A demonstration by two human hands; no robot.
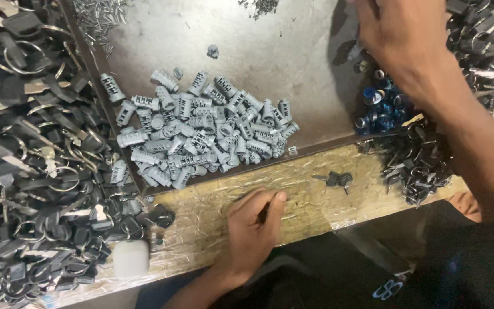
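Note:
My left hand (253, 229) rests on the wooden bench edge (212, 212), fingers curled around a small dark object, probably a key; most of it is hidden. My right hand (398, 34) reaches to the upper right over the metal tray (293, 51), fingers down near several blue-capped round parts (379, 111); what it grips is hidden. A heap of grey slotted lock cylinders (201, 131) lies in the tray's near left part. A pair of black-headed keys (337, 179) lies on the bench just right of my left hand.
Large piles of black-headed keys on rings (30, 154) cover the left side, and more fill the right (424, 166). Small metal pins (98, 14) are scattered at the tray's top left. A white rounded case (130, 258) sits at the bench's front edge.

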